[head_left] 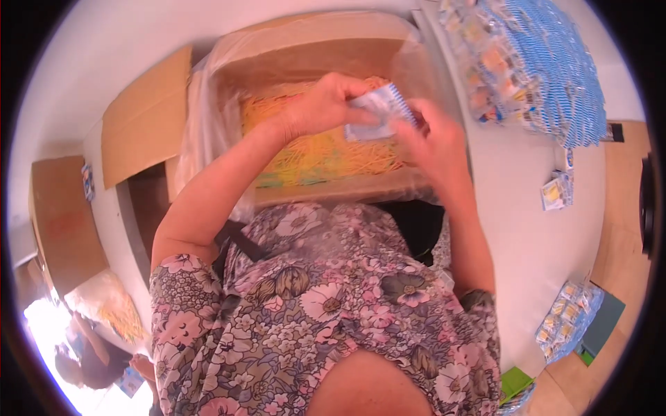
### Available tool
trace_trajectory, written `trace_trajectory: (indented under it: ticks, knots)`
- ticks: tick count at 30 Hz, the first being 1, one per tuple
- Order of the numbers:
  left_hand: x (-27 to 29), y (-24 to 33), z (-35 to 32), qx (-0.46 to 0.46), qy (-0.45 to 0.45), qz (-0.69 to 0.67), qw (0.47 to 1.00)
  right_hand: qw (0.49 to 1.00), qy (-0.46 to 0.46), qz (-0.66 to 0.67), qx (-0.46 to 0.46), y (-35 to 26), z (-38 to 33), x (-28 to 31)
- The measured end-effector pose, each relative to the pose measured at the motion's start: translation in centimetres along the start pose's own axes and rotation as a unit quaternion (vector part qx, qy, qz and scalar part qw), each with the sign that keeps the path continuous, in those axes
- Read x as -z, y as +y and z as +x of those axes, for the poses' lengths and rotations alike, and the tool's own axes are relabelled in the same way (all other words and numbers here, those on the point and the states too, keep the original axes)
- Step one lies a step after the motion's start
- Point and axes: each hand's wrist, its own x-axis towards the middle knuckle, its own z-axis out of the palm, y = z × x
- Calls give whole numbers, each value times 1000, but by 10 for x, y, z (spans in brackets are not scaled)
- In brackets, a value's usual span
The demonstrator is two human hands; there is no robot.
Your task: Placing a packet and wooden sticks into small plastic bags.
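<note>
Both my hands are raised over an open, plastic-lined cardboard box (298, 52). A small clear packet with a blue-and-white striped edge (380, 112) is between them. My left hand (331, 104) pinches its left side, thumb and fingers closed. At its right edge, the fingers of my right hand (436, 142) are closed too, slightly blurred by motion. What the packet contains, if anything, I cannot make out. Below the hands, a heap of thin yellow, orange and green bands or strands (319, 163) covers the box's bottom.
Connected strips of filled packets (555, 66) are heaped on the white table (527, 256) at the far right. A few loose packets (557, 191) lie nearer, with another bundle (569, 315) by the right edge. Cardboard flaps (149, 114) rise at left. Another person (97, 353) is at lower left.
</note>
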Motion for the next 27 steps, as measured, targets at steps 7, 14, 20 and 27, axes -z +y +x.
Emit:
trace_trajectory:
  ticks: [7, 14, 20, 27]
  knots:
    - [57, 22, -65, -3, 189, 24, 982, 947, -150, 284, -24, -40, 72, -70]
    - [103, -26, -106, -99, 476, 40, 873, 867, -455, -63, 195, -33, 57, -249]
    - [106, -26, -100, -114, 509, -38, 853, 890, -376, -50, 252, -31, 24, -333]
    - [108, -20, -103, -101, 496, -57, 861, 834, -474, 281, -29, -35, 7, -360]
